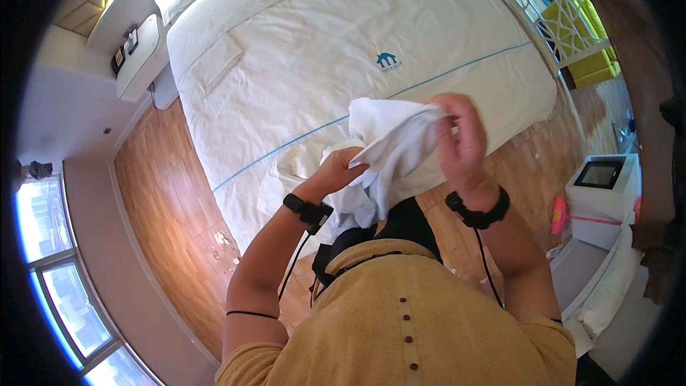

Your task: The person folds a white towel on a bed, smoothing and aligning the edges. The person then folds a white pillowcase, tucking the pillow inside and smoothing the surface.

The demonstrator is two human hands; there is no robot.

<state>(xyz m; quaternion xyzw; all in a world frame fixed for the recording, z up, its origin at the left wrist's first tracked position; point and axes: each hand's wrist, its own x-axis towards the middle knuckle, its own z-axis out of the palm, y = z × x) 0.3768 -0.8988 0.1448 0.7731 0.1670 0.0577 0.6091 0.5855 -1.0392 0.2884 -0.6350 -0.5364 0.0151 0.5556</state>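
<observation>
Over the near edge of a bed with a white cover (300, 75), my two hands hold up a white cloth (396, 134). My left hand (340, 169) pinches its edge between thumb and fingers. Higher and to the right, my right hand (461, 134) grips the cloth's other end, slightly blurred. Folds of the cloth hang down between the hands towards my legs. Beside my left hand, a crumpled cream-white cloth (297, 163) lies on the bed. Both wrists wear black bands with cables.
A folded white cloth (221, 61) lies at the bed's left side, near a white wall shelf (144, 56). To the right are a white latticed partition (557, 16), a white cabinet (605, 193) and a sofa (600, 279). Scraps litter the wooden floor (171, 182).
</observation>
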